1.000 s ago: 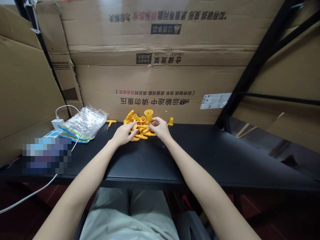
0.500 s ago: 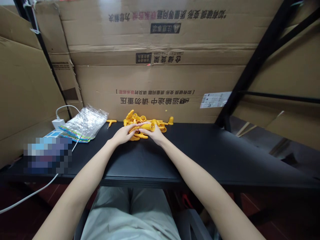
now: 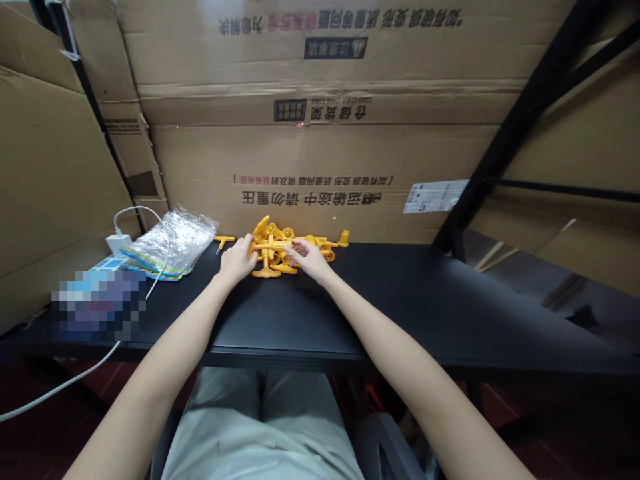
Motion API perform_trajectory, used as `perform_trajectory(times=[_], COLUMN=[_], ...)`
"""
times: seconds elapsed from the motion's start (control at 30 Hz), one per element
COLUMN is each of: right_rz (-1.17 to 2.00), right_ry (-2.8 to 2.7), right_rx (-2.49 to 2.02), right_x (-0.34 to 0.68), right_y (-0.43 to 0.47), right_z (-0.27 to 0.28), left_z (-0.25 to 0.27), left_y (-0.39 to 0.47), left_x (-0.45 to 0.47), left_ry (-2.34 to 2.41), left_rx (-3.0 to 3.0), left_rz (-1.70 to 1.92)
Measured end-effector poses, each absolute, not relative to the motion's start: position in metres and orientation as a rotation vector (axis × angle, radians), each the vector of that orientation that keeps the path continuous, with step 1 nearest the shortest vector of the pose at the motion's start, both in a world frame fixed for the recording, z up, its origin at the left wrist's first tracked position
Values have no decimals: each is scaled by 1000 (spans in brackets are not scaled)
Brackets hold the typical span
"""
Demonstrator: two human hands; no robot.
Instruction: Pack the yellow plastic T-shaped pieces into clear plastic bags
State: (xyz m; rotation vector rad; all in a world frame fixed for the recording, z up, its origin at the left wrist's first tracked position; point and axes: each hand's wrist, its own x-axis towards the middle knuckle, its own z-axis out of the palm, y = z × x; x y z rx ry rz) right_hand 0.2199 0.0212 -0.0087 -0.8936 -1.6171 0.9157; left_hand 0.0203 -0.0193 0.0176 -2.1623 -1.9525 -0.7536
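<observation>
Between my two hands is a yellow plastic corkscrew (image 3: 275, 246), held roughly level across the front of a pile of similar parts. My left hand (image 3: 239, 261) is closed on its left end, and the fingers of my right hand (image 3: 311, 259) pinch the right end. Around and behind it lies the pile of yellow corkscrew parts (image 3: 267, 272), with T-shaped handles and hollow, cup-like sleeves. Off to the left lies a loose T-handle (image 3: 225, 239) with a metal spiral. A single yellow sleeve (image 3: 343, 238) stands at the pile's right end.
A clear plastic bag (image 3: 173, 240) with a coloured edge lies left on the black table (image 3: 400, 307). Beside it are a white charger (image 3: 119, 241) with its cable and a blurred-out item (image 3: 100, 303). Cardboard (image 3: 320, 153) walls the back; a black metal post (image 3: 505, 140) slants at right.
My hands have moved apart from being close together. The corkscrew now lies level between them, its sleeve end no longer facing me. The view has shifted slightly.
</observation>
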Motion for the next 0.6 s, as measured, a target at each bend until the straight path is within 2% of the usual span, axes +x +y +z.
perform_trajectory(times=[0.3,0.6], right_rz=[881,137], right_ry=[-1730,-2068], right_rx=[-840,-760], right_x=[225,236], right_y=[27,11], right_z=[-10,5], left_z=[20,19], left_y=[-22,-20], left_x=[20,21], left_ry=[-1937,-1956], left_rx=[-2166,-2168], left_rz=[-776,-788])
